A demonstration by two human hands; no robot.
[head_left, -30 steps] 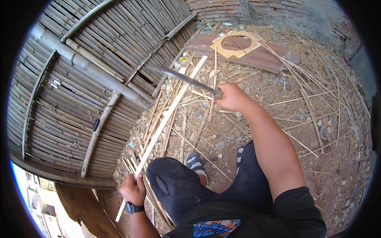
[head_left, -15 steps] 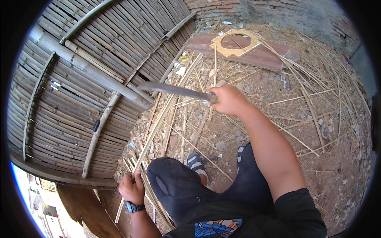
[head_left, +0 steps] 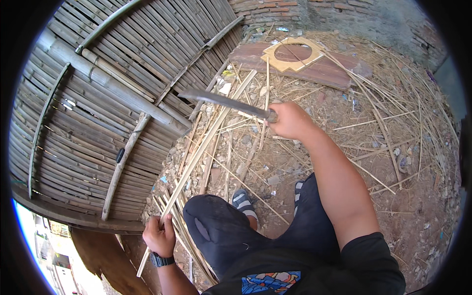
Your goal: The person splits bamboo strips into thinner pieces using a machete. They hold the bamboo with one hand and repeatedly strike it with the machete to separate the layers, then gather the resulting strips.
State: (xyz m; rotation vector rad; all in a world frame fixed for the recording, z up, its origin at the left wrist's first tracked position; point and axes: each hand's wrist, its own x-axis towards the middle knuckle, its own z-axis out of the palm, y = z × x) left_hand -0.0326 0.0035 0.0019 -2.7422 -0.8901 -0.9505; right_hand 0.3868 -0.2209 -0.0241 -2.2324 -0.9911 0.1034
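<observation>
A long pale bamboo strip [head_left: 200,151] runs slantwise from the lower left up toward the board at the back. Its near end is gripped by my left hand [head_left: 160,236], beside my left knee, with fingers closed around it. My right hand [head_left: 291,121] is wrapped around the handle of a machete [head_left: 226,102], out in front of me. The dark blade points left and passes over the upper part of the strip; whether it touches the strip I cannot tell. Most of the handle is hidden in my fist.
A bamboo slat wall [head_left: 88,142] rises on the left. At the back, a wooden frame with a round hole [head_left: 271,62] lies on a brown board [head_left: 246,53], before a brick wall [head_left: 275,14]. Bamboo sticks [head_left: 381,118] and shavings litter the ground. More strips lie beside my left leg.
My right hand and the machete have shifted slightly right, and the blade's tip is higher. My left hand has drawn a little down and left, still holding the bamboo strip.
</observation>
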